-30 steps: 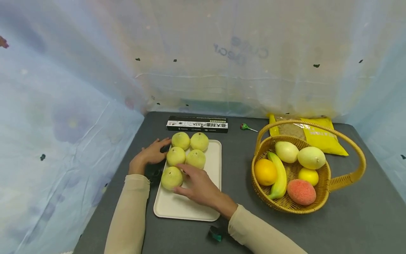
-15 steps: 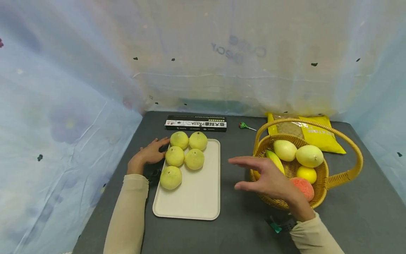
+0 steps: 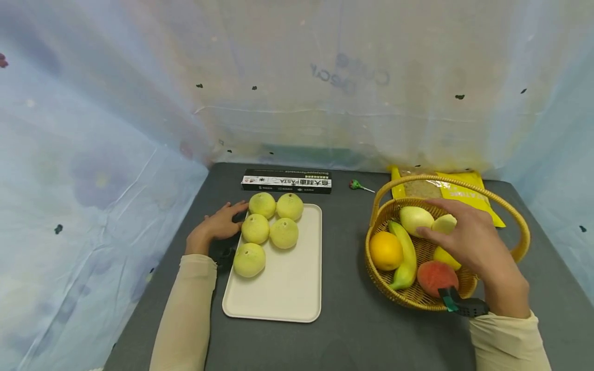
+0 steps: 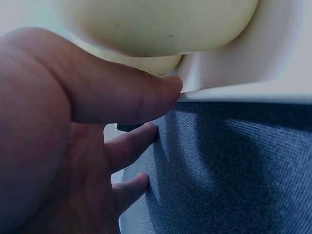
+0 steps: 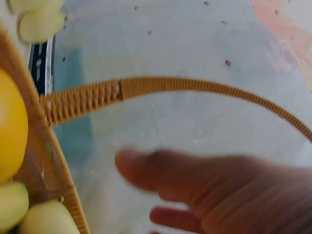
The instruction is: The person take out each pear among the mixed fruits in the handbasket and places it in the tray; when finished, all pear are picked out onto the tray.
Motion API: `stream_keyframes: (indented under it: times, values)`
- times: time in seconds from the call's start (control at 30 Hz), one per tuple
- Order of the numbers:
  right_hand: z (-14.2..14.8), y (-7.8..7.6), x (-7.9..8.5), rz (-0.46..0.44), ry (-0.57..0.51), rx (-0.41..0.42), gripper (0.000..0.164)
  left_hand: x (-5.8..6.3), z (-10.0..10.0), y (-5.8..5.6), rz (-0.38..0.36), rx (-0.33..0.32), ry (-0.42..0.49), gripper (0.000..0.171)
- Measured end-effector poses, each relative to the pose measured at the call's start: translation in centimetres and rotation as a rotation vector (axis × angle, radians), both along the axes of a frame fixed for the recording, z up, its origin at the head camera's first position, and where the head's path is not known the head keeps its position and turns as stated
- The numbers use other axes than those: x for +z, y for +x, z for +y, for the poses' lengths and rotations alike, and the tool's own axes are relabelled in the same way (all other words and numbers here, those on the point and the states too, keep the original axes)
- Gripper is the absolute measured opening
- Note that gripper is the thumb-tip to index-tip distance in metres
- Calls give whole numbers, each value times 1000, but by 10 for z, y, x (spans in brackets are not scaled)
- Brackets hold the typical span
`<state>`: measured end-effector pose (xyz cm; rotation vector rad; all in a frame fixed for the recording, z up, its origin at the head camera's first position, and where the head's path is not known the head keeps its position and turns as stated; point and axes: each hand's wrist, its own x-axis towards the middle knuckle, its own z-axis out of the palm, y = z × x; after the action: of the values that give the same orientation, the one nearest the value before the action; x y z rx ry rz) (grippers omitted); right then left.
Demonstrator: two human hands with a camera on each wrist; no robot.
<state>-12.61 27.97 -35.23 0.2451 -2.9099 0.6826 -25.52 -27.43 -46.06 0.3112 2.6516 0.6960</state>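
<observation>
My left hand (image 3: 221, 222) rests at the left rim of a cream tray (image 3: 297, 288), thumb tip right at the edge in the left wrist view. Several round pale green, melon-like fruits (image 3: 284, 233) sit on the tray's left and far part. Over the wicker basket (image 3: 419, 305) my right hand (image 3: 478, 245) reaches with thumb and fingers spread. Between them shows a pale green fruit (image 3: 444, 223), partly hidden by the hand. The basket also holds another pale fruit (image 3: 414, 220), an orange (image 3: 386, 251), a banana (image 3: 406, 257), a peach (image 3: 437, 278) and a yellow fruit (image 3: 446, 257).
A tall handle (image 5: 170, 84) arches over the basket. Behind it lies a yellow bag (image 3: 471, 195). A black-and-white pasta box (image 3: 286, 181) and a green-wrapped lollipop (image 3: 355, 184) lie along the back of the grey table (image 3: 343, 304). Patterned sheets hang around the table.
My right hand has left the fruits on the tray, swung right across the table, and now hangs over the basket's right side. The left hand has stayed at the tray's edge.
</observation>
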Motion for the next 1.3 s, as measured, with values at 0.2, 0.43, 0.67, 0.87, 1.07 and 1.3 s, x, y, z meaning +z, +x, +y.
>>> stream_keyframes:
  times: [0.2, 0.43, 0.67, 0.87, 1.07, 1.3]
  values:
    - [14, -10, -7, -100, 92, -92, 68, 0, 0, 0, -5, 6, 4, 68]
    - [27, -15, -25, -189, 131, -116, 71, 1, 0, 1, 0, 7, 7, 68]
    - [28, -16, -31, -162, 136, -123, 74, 1, 0, 0, -4, 13, 4, 69]
    - [20, -8, -21, -219, 100, -139, 85, 1, 0, 0, -10, 18, -6, 69]
    - [12, 1, -20, -263, 62, -45, 82, 1, -1, -1, -6, 13, -15, 69]
    - [6, 7, -35, -229, 32, 18, 83, 1, 1, 0, -7, 12, -5, 69]
